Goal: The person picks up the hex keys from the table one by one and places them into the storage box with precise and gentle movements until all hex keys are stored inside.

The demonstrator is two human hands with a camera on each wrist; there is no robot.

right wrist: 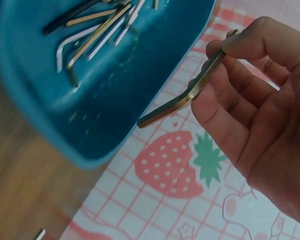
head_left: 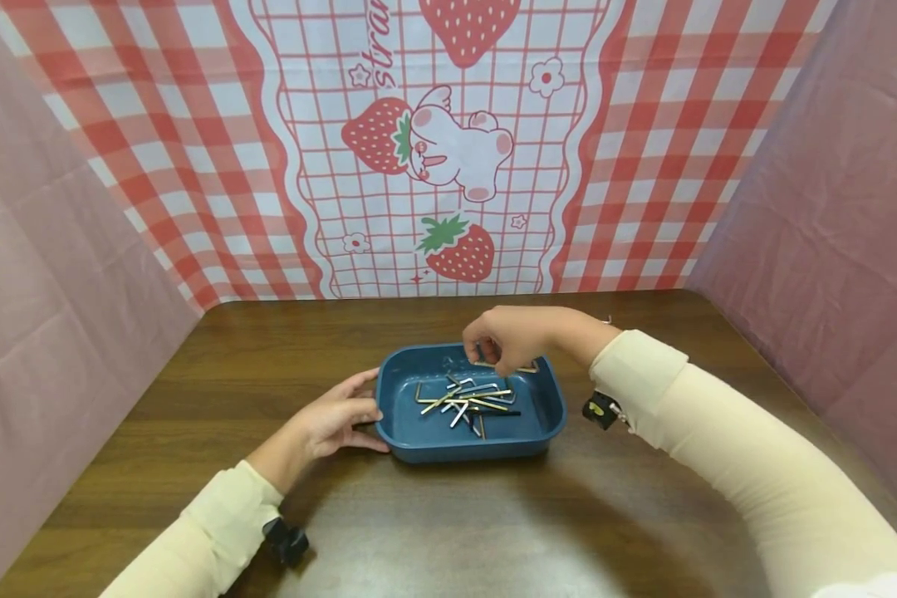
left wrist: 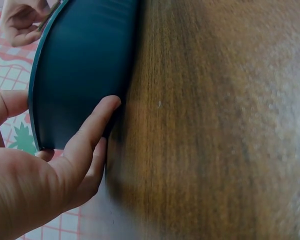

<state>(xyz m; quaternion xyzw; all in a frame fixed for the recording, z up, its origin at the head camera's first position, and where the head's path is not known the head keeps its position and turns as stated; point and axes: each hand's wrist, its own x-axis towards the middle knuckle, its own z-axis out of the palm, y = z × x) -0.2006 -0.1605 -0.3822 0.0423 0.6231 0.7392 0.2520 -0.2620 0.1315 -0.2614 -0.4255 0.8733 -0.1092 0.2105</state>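
A blue plastic bin (head_left: 469,451) stands on the table with a loose pile of hex keys (head_left: 467,399) inside, in gold, silver and black. My left hand (head_left: 341,418) holds the bin's left end, fingers spread against the outer wall and rim, as the left wrist view shows up close. Over the bin's back right part, my right hand (head_left: 512,336) pinches a gold hex key (right wrist: 190,95) between thumb and fingers. Its bent end points away from the hand in the right wrist view, above the bin's edge.
On the wooden table (head_left: 448,531), a small silver hex key (head_left: 606,320) lies behind the right wrist, partly hidden. A strawberry-print cloth (head_left: 448,166) hangs at the back, with pink cloths (head_left: 830,208) at both sides.
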